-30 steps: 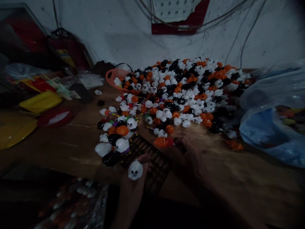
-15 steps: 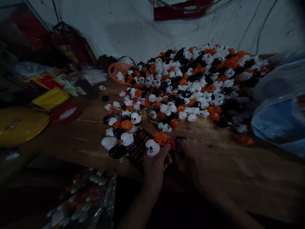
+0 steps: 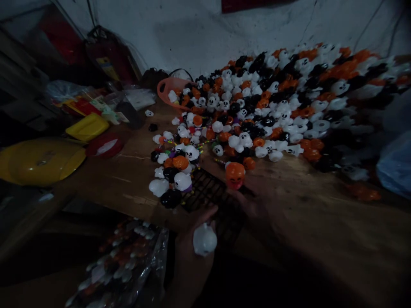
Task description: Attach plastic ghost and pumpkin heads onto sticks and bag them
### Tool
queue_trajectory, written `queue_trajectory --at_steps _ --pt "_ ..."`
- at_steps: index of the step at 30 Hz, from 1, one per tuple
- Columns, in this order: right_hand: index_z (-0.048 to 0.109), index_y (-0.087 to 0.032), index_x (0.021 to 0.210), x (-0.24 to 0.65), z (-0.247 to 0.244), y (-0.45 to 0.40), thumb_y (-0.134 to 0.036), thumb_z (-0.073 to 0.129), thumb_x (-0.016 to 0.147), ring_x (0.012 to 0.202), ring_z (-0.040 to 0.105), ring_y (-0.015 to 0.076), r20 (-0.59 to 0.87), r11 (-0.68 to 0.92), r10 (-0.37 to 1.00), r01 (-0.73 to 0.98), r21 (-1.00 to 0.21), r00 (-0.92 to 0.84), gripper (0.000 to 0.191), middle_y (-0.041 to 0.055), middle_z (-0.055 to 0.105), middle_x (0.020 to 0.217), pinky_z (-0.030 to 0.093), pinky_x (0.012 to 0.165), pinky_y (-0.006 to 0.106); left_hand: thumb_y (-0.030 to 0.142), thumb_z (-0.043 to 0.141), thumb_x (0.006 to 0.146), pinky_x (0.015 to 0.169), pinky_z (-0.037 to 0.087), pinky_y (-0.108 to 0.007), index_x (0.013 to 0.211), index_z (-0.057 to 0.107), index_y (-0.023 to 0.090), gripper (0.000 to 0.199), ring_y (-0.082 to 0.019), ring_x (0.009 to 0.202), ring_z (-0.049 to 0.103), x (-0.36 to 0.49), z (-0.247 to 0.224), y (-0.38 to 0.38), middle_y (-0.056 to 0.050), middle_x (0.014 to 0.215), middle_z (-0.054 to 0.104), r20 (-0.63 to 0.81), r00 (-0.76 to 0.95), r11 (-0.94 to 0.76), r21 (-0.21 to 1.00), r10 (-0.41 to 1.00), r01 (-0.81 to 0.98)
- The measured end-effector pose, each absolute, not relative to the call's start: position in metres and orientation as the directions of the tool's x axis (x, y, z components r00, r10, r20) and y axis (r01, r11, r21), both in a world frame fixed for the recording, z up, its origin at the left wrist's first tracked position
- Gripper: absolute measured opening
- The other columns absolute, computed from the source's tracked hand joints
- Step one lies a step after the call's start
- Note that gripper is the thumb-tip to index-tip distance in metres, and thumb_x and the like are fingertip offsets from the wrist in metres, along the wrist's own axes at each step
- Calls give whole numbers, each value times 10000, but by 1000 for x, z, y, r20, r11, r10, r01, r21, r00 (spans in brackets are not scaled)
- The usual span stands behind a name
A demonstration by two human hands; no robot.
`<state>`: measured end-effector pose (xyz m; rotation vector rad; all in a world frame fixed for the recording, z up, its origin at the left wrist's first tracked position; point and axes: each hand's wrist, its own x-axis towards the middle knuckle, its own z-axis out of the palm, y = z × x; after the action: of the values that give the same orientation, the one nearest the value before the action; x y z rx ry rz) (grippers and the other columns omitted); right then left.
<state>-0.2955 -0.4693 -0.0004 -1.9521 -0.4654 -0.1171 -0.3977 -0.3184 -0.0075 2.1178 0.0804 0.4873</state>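
Observation:
My left hand [image 3: 195, 239] is closed round a white ghost piece [image 3: 204, 240] low in the middle of the head view. To its right, my right hand [image 3: 252, 201] holds an orange pumpkin piece [image 3: 235, 174] with a red lower part between its fingers. A black grid rack [image 3: 208, 188] lies on the wooden table between and beyond the hands. Left of the rack sits a cluster of white, black and orange pieces, among them an orange pumpkin [image 3: 180, 162] and a black piece [image 3: 171, 198].
A large heap of loose figures [image 3: 282, 102] spreads along the wall, with a coral basket [image 3: 165, 92] at its left. Yellow [image 3: 41, 160] and red [image 3: 104, 146] items lie left. A plastic bag [image 3: 125, 256] of pieces hangs lower left; a blue bag [image 3: 396, 167] is right.
The two hands have moved apart. My left hand has come down and nearer with the white piece, while the orange piece is now in my right hand, farther forward. The view has shifted.

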Motion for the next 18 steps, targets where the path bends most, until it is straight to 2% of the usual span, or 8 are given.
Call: queue_trajectory --at_steps 2,4,7,11,14,18 --pt "649 -156 767 -283 2 -450 -271 620 808 600 533 123 288 -286 285 368 -885 914 126 -8 606 674 401 545 214 66 493 792 1003 423 -359 1165 578 200 406 -196 1177 505 -405 -20 -307 -60 1213 595 402 914 -707 661 51 -251" --pt "663 -157 822 -274 -1 -431 -259 609 819 644 551 127 269 -242 326 355 -903 906 115 -6 632 729 414 583 216 16 454 738 1034 402 -392 1224 528 164 514 -206 1217 475 -408 -31 -298 -79 1260 568 397 913 -789 531 -91 -310" --pt "686 -177 877 -266 -14 -408 -239 603 827 673 568 129 264 -252 379 373 -893 887 115 -9 659 769 425 627 220 17 440 713 1040 400 -414 1244 496 134 547 -210 1213 484 -408 -44 -291 -102 1249 575 419 896 -844 418 -150 -337" --pt "687 -174 826 -260 -27 -394 -226 618 814 665 575 136 261 -347 375 395 -850 890 87 3 665 741 426 628 227 62 431 755 1049 392 -432 1264 470 123 514 -219 1252 453 -407 -52 -290 -117 1246 578 441 880 -843 393 -177 -367" --pt "669 -168 811 -260 -28 -393 -227 608 821 695 578 144 302 -406 385 454 -793 872 85 25 664 775 430 658 241 46 417 768 1055 390 -422 1259 471 125 501 -205 1223 491 -406 -52 -291 -116 1239 589 442 878 -836 398 -185 -377" --pt "641 -169 769 -264 -26 -395 -218 582 823 666 559 144 357 -455 409 527 -718 840 94 31 636 741 414 605 243 35 414 757 1053 396 -421 1234 488 114 489 -208 1215 503 -406 -49 -294 -123 1222 602 472 863 -834 391 -181 -389"
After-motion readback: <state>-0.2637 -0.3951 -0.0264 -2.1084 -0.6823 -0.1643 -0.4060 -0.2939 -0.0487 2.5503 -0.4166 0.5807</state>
